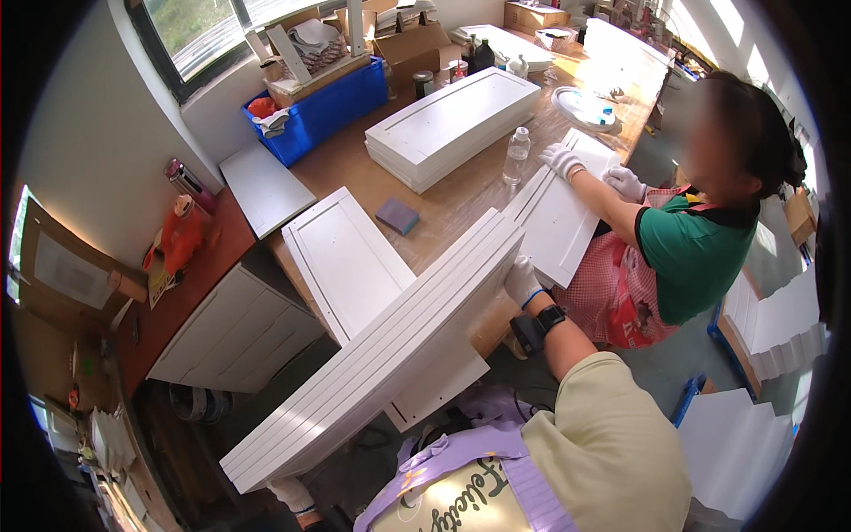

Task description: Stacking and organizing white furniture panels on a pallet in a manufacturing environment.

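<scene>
Across the lower centre, one stack of white panels [381, 350] is held edgewise and tilted; about four panel edges can be counted. At its far end the gloved right hand [521, 282] is clasped on the stack. At the near end the gloved left hand [292, 494] sits under the stack, and whether it is closed cannot be told. On the wooden workbench [461, 191] lie one single white panel [346, 262], one flat stack of panels [452, 124], one grey sanding block [397, 215] and one clear plastic bottle [516, 156]. Opposite, a co-worker's two gloved hands [592, 171] rest on another white panel [560, 217].
</scene>
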Motion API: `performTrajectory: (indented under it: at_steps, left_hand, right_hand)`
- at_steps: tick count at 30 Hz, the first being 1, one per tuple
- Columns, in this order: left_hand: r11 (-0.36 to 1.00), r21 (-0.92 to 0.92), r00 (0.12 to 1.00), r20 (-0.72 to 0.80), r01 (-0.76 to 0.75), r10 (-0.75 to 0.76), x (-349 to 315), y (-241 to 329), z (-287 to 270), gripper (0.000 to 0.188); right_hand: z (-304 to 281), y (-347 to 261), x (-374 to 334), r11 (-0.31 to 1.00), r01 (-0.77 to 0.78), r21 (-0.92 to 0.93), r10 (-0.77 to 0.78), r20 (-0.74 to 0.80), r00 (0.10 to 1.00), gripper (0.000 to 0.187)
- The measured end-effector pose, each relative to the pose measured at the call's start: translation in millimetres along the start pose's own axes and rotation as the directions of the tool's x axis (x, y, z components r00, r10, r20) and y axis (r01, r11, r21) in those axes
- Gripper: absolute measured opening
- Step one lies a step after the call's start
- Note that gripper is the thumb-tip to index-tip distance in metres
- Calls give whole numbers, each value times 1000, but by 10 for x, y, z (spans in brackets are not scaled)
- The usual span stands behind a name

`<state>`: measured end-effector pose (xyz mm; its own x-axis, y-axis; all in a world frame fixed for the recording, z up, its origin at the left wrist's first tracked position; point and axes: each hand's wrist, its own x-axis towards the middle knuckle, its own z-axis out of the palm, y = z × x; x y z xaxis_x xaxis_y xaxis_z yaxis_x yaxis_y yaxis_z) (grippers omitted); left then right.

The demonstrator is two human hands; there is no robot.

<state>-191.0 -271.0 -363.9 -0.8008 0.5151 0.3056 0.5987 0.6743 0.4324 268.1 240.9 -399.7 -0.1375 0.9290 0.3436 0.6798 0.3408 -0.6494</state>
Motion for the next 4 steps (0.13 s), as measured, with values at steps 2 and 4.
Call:
performTrajectory:
  at_steps: [2, 4]
  left_hand:
    - [963, -253, 975, -169, 97, -143, -23, 34, 8, 39]
    - [732, -670, 980, -36, 123, -198, 192, 27, 227, 44]
  right_hand:
    - [22, -247, 54, 991, -71, 113, 51, 172, 984, 22]
    - [-126, 154, -52, 933, -54, -357, 114, 149, 982, 23]
